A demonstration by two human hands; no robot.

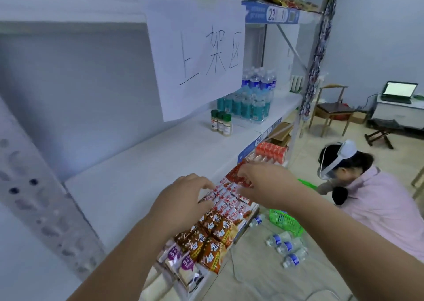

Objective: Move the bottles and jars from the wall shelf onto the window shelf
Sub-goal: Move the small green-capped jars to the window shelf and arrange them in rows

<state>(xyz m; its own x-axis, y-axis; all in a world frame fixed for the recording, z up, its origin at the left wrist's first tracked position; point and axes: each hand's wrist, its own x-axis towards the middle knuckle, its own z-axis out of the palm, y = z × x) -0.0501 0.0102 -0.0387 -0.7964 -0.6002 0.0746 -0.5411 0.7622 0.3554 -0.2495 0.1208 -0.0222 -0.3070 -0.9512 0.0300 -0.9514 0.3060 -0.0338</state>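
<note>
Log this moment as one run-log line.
left hand: resting on red snack packets | right hand: pinching a red packet | spice jars: untouched on shelf | water bottles: untouched

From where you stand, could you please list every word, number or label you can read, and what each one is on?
"上架区": handwritten on the paper sign taped to the upper shelf edge.
"23" and "1": on the blue shelf tag at the upper shelf.
"26": on the lower blue tag, partly cut off.
"3+": on the purple-marked packets.
Spice jars, water bottles and red packets: print too small or blurred.
</note>
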